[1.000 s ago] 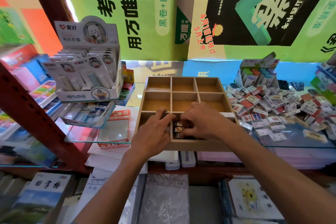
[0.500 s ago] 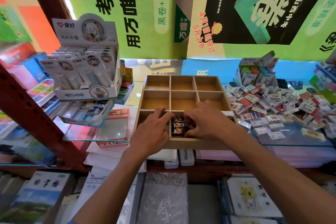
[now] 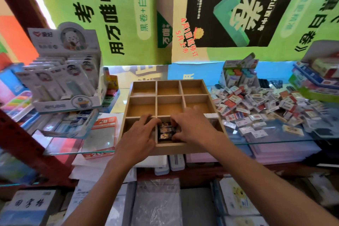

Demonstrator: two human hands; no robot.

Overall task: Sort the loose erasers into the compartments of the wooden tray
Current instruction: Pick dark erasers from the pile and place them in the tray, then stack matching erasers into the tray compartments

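Over glass shelf (image 3: 275, 139), both hands curled around tray's (image 3: 139, 83) erasers (image 3: 166, 131).

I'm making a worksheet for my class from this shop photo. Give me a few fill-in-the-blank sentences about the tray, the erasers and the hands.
1. The wooden tray has ____ compartments.
2. The dark erasers lie in the near row's ____ compartment.
3. The loose pile lies to the ____ of the tray.
4. The left hand and right hand are both at the tray's ____ row.

Missing words: nine; middle; right; near
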